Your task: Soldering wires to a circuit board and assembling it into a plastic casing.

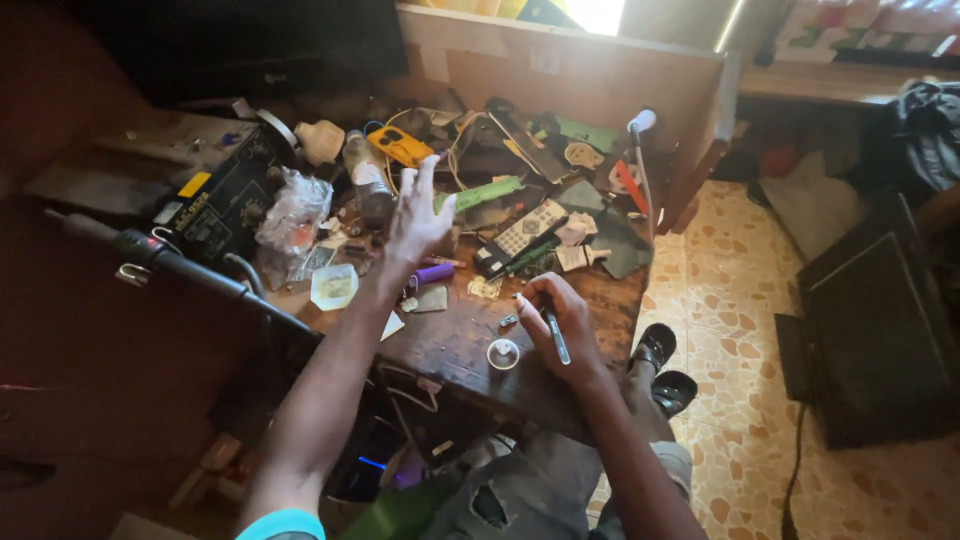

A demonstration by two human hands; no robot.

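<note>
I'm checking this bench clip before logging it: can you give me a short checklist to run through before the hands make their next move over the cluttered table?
1. Right hand grips the slim dark tool: ok.
2. Tool tip position against the table: cannot tell.
3. Left hand free, fingers spread above the clutter, holding nothing: ok.
4. Purple cylinder lies clear of the left hand, untouched: ok.
5. Small white ring near the table edge, close to the right hand: not ok, could be knocked off.
6. Remote control lies flat among parts: ok.

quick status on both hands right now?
Left hand: open, fingers spread, raised above the cluttered table, holding nothing.
Right hand: closed on a thin pen-like tool.
</note>
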